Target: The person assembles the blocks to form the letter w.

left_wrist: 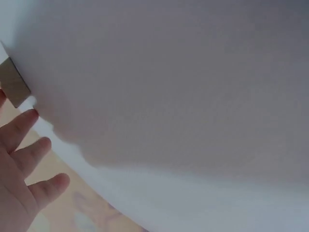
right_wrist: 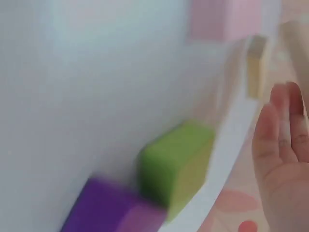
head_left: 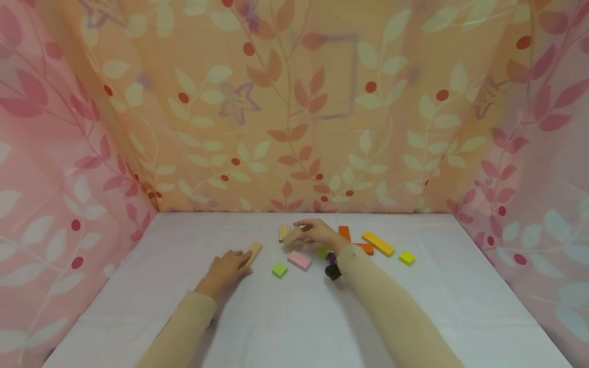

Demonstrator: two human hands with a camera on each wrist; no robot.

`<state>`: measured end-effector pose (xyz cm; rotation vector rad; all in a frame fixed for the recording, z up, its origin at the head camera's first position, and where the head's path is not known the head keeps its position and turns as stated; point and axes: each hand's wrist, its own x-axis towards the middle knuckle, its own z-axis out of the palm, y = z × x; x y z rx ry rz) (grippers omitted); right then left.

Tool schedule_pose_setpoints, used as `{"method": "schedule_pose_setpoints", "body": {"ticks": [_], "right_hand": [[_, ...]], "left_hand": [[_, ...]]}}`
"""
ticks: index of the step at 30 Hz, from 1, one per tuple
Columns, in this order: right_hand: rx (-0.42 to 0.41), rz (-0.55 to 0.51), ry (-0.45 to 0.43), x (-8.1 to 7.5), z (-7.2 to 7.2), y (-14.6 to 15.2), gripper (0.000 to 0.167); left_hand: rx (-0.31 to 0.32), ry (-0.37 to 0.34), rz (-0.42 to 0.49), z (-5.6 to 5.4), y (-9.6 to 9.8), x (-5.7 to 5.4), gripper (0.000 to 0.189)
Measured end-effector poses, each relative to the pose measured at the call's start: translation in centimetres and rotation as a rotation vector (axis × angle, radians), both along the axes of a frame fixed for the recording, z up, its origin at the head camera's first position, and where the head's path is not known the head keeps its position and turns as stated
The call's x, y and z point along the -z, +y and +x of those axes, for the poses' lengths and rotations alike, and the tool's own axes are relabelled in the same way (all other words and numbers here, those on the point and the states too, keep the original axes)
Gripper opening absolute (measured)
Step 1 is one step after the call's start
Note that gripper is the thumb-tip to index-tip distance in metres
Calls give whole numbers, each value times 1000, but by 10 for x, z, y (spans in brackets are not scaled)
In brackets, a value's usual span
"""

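1. Nearest, two pale sleeves (head_left: 179, 327) reached in over the white tabletop (head_left: 276, 327) from the bottom of the frame.
2. Left of centre, the left hand (head_left: 223, 271) lay low with its fingers loosely extended and spread. Its fingertips touched a flat wooden plank (head_left: 255, 250) on the table, without a visible firm grip. A sideways nudge from those fingers could have skewed it.
3. Right of the plank, in the lower middle, sat a light green block (head_left: 279, 270), with a pink block (head_left: 299, 260) just beyond it, apart from it.
4. Close by the right cuff were a purple block (head_left: 332, 257) and a darker green block (head_left: 323, 252), both partly hidden; a low wrist could have knocked them.
5. Farther right stood a yellow block (head_left: 407, 258) and, up and left of it, a long amber block (head_left: 378, 244).
6. Just above centre of the spread, the right hand (head_left: 319, 232) was partly closed, thumb and fingertips pinching a pale wooden block (head_left: 292, 236) that was tilted. Held only at the tips, it could have slipped or bumped the striped block (head_left: 284, 233) just behind it.
7. Beyond the right wrist lay two orange-red blocks (head_left: 344, 233).
8. At the back, the leaf-patterned curtain (head_left: 285, 102) bore purple star and rectangle outlines; no brand, label or writing was readable.
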<state>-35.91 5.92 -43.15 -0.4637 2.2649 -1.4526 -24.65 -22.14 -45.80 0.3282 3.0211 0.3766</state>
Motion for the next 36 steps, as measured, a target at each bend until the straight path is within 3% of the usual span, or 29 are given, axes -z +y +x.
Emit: {"method": "schedule_pose_setpoints", "body": {"ticks": [4,8,16,20,24,30,36], "right_hand": [[8,-117,-102,-1,4,-14,47],[31,-151,-145,2,8,-35,43],[-49,-90,-111,10,20,-69,36],[-51,-1,-53,14,23,-75,36],[-79,145,73,15,23,-75,36],[-97,228,150,17,21,-74,36],[-66,226,147,16,24,-75,34]], "left_hand": [[-12,37,-53,4,3,-1,54],[-33,53,-94,9,7,-4,55],[-61,71,-67,17,13,-8,46],[-88,18,-41,18,13,-7,50],[-136,-53,10,19,13,-6,58],[-192,-84,79,22,16,-8,64],[-260,-56,116,25,20,-8,31]]}}
